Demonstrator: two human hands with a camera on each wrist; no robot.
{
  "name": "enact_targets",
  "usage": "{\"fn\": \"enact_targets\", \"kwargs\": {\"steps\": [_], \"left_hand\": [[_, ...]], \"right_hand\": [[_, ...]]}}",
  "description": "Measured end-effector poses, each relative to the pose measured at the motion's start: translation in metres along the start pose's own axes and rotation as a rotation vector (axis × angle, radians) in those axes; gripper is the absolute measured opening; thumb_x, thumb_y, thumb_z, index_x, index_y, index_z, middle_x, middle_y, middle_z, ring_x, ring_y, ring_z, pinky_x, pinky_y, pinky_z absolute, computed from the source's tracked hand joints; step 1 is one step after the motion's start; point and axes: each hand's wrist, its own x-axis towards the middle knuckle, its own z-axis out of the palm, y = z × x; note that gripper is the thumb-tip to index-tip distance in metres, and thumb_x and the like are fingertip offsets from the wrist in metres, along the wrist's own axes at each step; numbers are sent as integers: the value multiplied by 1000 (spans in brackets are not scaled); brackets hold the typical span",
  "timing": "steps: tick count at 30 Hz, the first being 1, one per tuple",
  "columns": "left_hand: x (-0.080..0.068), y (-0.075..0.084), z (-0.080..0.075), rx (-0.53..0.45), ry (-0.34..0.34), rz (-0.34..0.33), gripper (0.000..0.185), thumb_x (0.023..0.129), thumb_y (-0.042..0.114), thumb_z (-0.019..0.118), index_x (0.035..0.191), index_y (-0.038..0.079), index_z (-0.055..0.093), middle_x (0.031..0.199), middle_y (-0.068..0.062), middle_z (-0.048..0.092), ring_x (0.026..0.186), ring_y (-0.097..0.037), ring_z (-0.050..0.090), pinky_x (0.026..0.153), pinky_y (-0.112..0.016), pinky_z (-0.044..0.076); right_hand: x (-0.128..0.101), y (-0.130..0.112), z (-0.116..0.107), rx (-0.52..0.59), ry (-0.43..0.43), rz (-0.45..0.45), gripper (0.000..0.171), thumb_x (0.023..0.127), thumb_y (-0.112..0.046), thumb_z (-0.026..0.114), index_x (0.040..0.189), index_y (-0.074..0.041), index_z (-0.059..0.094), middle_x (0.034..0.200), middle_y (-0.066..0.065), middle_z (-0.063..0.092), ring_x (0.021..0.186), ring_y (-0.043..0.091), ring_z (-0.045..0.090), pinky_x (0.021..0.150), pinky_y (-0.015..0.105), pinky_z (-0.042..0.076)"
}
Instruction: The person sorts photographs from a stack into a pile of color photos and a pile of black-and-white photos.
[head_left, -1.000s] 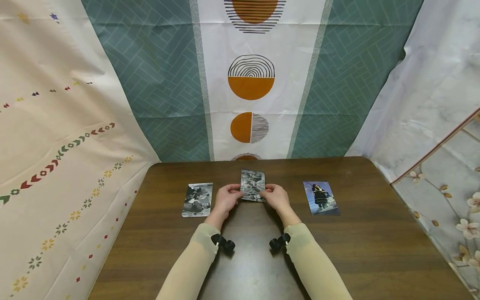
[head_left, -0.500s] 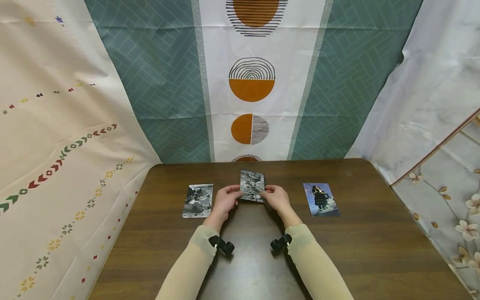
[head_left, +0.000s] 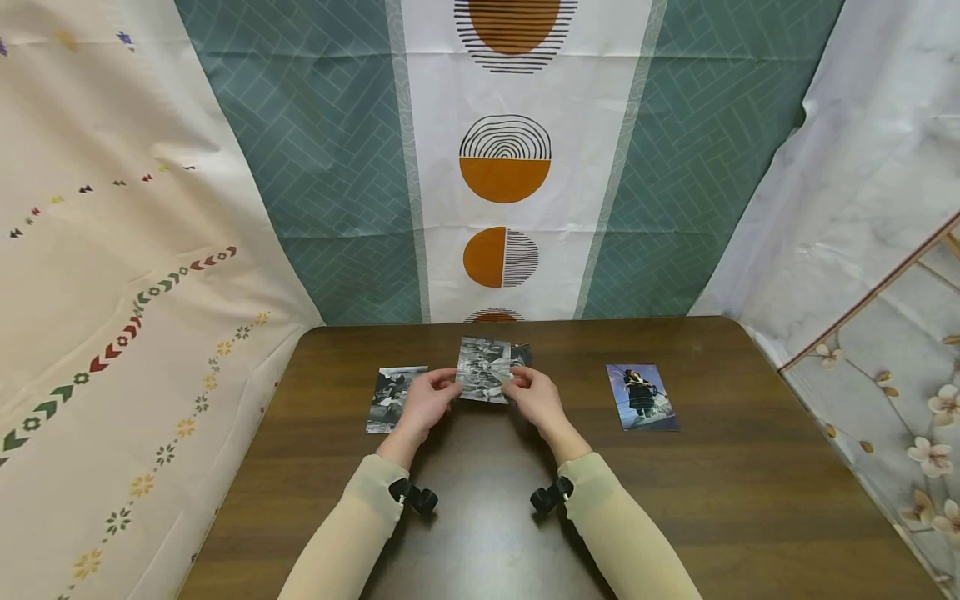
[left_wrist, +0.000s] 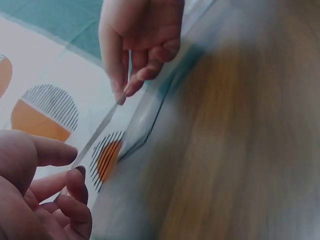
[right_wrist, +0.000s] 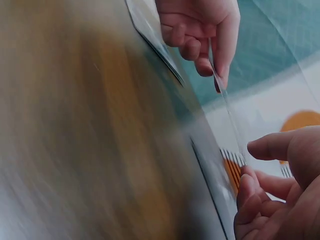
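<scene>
Dark brown wooden table (head_left: 720, 500), rounded far corners, backed by patterned fabric sheets on three sides. The left hand (head_left: 423, 404) and the right hand (head_left: 534, 398) together hold a black-and-white photograph print (head_left: 483, 369), one at each near corner, thumb over curled fingers in a pinch. Both wrist views show the print edge-on and lifted clear of the tabletop, left fingertips (left_wrist: 80, 182) and right fingertips (right_wrist: 247, 182) closed on it.

The held print sits toward the table's far edge, at mid-width. A dark print (head_left: 522, 353) lies flat beneath it, its far right corner showing past the held print's right edge.

A second black-and-white photograph (head_left: 386, 400) lies flat toward the far left corner, its right side partly covered by the left hand. A blue-toned colour photograph (head_left: 641, 397) lies flat toward the far right corner, well apart from the right hand.

Open tabletop runs from the hands back to the near edge, crossed only by the two cream-sleeved forearms, and from the colour photograph to the right edge.
</scene>
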Motion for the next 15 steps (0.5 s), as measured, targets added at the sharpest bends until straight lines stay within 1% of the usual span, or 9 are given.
{"fn": "enact_targets", "kwargs": {"steps": [2, 4, 6, 8, 9, 11, 15], "left_hand": [[-5, -2, -13, 65, -3, 18, 43, 100, 13, 73, 141, 1, 68, 100, -9, 67, 67, -20, 58, 61, -33, 49], [-9, -5, -26, 151, -1, 45, 44, 99, 14, 73, 141, 0, 68, 101, -10, 67, 70, -20, 59, 60, -32, 48], [-13, -8, -39, 225, 1, 66, 46, 99, 15, 74, 142, 1, 68, 102, -9, 68, 75, -20, 59, 60, -33, 47], [-17, -11, -51, 276, 3, 79, 47, 98, 16, 74, 143, 2, 68, 101, -9, 68, 76, -20, 58, 61, -33, 46], [-18, -12, -57, 295, 4, 80, 47, 98, 16, 74, 142, 3, 68, 100, -8, 68, 78, -19, 57, 62, -33, 45], [-21, -15, -69, 309, 2, 76, 47, 98, 16, 74, 143, 3, 68, 98, -7, 68, 75, -20, 55, 62, -34, 43], [-27, -20, -89, 315, 6, 52, 46, 98, 14, 74, 141, 2, 69, 94, -6, 66, 72, -20, 52, 64, -35, 40]], "right_hand": [[-4, -3, 10, -6, -15, -28, 48, 96, -16, 76, 140, -2, 68, 111, 9, 73, 104, 27, 67, 88, 42, 52], [-8, -6, 22, -11, -33, -54, 50, 94, -15, 76, 141, -1, 67, 106, 8, 74, 100, 26, 68, 87, 41, 52], [-10, -9, 33, -26, -49, -77, 51, 93, -13, 76, 142, 0, 66, 104, 7, 75, 97, 24, 69, 86, 40, 53], [-13, -11, 45, -42, -65, -91, 53, 92, -13, 76, 142, 0, 66, 102, 5, 75, 95, 23, 70, 87, 40, 54], [-14, -13, 50, -44, -72, -96, 53, 91, -12, 76, 142, 0, 65, 101, 5, 75, 94, 23, 70, 87, 41, 54], [-16, -16, 60, -55, -84, -104, 55, 91, -13, 77, 143, 0, 64, 100, 4, 75, 92, 21, 71, 87, 41, 55], [-20, -23, 79, -62, -122, -121, 62, 90, -13, 78, 147, 2, 59, 98, 2, 75, 86, 16, 69, 87, 41, 55]]}}
